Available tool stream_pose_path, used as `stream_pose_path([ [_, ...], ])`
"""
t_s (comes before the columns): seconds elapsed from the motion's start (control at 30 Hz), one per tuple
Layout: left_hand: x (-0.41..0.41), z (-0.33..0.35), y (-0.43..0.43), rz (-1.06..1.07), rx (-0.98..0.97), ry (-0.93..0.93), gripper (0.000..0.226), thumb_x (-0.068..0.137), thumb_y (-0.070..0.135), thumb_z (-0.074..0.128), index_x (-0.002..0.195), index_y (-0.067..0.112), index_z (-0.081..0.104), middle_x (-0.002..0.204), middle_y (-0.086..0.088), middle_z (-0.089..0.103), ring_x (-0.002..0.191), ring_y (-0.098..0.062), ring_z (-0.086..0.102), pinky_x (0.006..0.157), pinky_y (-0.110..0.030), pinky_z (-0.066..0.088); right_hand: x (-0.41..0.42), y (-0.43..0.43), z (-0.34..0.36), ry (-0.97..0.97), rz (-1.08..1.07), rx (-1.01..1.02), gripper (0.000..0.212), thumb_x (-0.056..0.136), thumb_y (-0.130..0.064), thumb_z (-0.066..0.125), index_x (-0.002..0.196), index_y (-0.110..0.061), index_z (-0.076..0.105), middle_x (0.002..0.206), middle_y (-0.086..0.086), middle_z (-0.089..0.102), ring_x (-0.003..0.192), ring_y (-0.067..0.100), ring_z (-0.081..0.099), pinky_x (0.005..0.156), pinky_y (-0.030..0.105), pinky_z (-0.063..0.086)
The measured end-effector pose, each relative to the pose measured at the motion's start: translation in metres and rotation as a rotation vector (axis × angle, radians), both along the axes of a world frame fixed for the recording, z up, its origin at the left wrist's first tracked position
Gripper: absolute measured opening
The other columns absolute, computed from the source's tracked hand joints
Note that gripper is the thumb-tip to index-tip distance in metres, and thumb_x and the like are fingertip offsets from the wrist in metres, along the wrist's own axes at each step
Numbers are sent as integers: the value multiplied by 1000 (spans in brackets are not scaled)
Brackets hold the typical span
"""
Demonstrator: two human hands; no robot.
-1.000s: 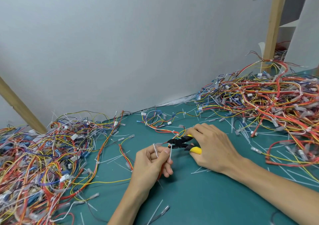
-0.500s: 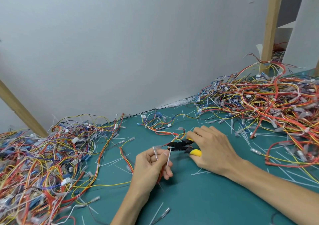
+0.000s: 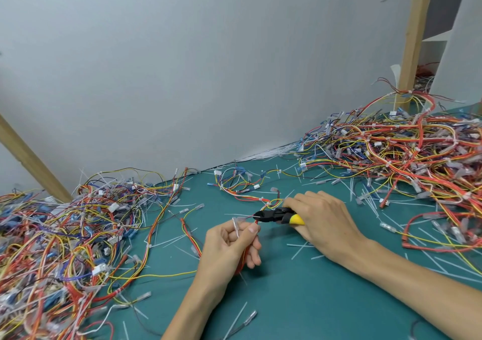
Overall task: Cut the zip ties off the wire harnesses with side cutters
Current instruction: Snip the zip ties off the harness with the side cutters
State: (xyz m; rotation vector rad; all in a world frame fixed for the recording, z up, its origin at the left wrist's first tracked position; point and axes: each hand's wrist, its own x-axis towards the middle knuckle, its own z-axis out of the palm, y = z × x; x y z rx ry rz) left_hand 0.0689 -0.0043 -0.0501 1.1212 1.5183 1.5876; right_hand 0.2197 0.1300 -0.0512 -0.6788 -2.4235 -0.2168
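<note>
- Head view: at a green table (image 3: pixel 313 300), the left hand (image 3: pixel 229 243) pinches a harness (image 3: pixel 272 203) of red and yellow wires between thumb and curled fingers. A white strand, seemingly a tie (image 3: pixel 236 228), loops over the forefinger.
- The right hand (image 3: pixel 320 222) is clenched round the yellow handles of the cutters (image 3: pixel 279 215). Their black nose points left and meets the red wire just beside the left thumb tip.
- What has changed: 1 s ago and 0.5 s ago, a white tail stood upright beside that thumb, under the nose. Now we find no upright tail there, while both hands keep their places.
- We judge that the tail has been snipped or is caught in the jaws. Whether the jaws are fully closed we cannot tell, as the tip is small and dark.
- For the task, that would put 1 tie on this harness at or near its end, with the loop on the forefinger yet to drop clear.
- 2 heaps flank the work: a tangle (image 3: pixel 65 235) at left and a larger pile (image 3: pixel 404 157) at right. Cut ties (image 3: pixel 302 248) lie scattered between them, and we judge much remains.
</note>
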Motion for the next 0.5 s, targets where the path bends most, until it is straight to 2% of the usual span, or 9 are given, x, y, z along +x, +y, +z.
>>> stream_pose_path([
  [0.13,0,1,-2,-32,2,-9,21,91,12,62,73,1,60,54,-10,57,39,-16,50,40,-17,37,1,-2,3,-12,-46,9,37,50,-41,89,62,-24,59,51,-7,54,44,19,52,44,23,37],
  [0.2,0,1,-2,-65,-1,-1,22,90,13,63,72,2,59,54,-9,57,37,-15,51,39,-15,36,4,-2,4,-17,-48,-20,29,56,-48,77,61,-26,59,51,-6,56,45,21,55,44,24,37],
  [0.27,-1,1,-4,-93,-3,4,24,88,17,68,73,0,58,56,-9,58,38,-15,52,39,-15,37,5,0,3,-8,-41,-69,25,65,-50,60,64,-25,59,56,-5,60,52,24,59,48,27,35],
  [0.37,-2,2,-4,-123,-8,-10,28,84,22,71,77,-2,58,59,-10,59,40,-16,53,42,-18,40,5,4,0,-37,-22,-136,34,71,-56,45,77,-26,60,70,-4,66,69,24,63,55,28,30],
  [0.5,-3,2,-5,-135,-6,-25,27,82,24,68,79,-1,59,60,-10,59,41,-16,53,43,-20,41,4,8,-4,-60,-21,-150,42,73,-59,37,88,-28,61,83,-5,69,81,22,63,60,30,33],
])
